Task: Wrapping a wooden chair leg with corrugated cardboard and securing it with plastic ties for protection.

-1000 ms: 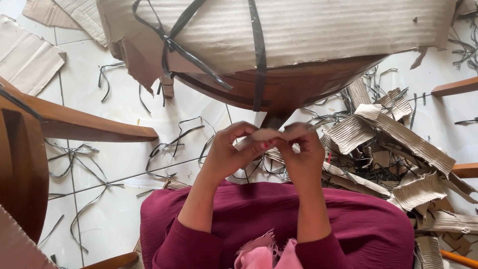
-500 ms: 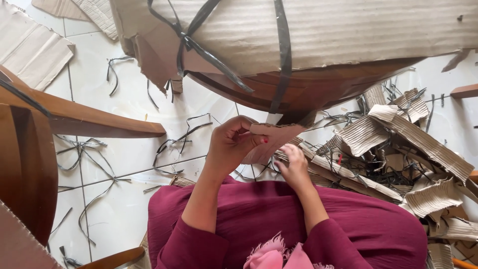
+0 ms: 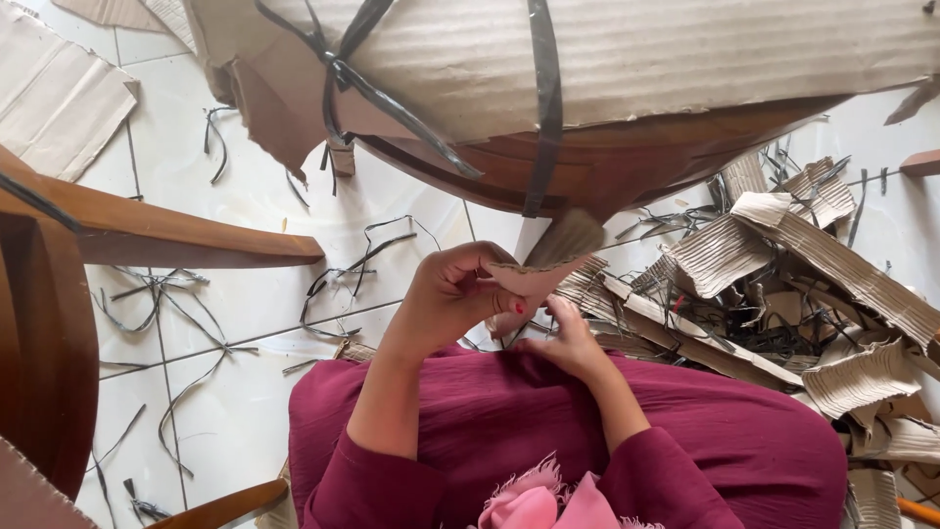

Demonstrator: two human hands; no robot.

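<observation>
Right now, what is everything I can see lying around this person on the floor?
Cardboard strip: one, brown, pinched in the left hand, just under the bundle.
Cardboard bundle: one, pale brown, tied with dark straps, top of view.
Wooden frame: one, dark brown, curved, directly below the bundle.
Cardboard scrap pile: many torn corrugated pieces, right side of the floor.
Flat cardboard sheet: one, tan, top left.
Strap offcuts: many, dark grey, scattered over the white tiled floor.
Wooden piece: one, brown, left.
Left hand: holds the strip.
Right hand: open, resting on the maroon-clothed lap.
</observation>
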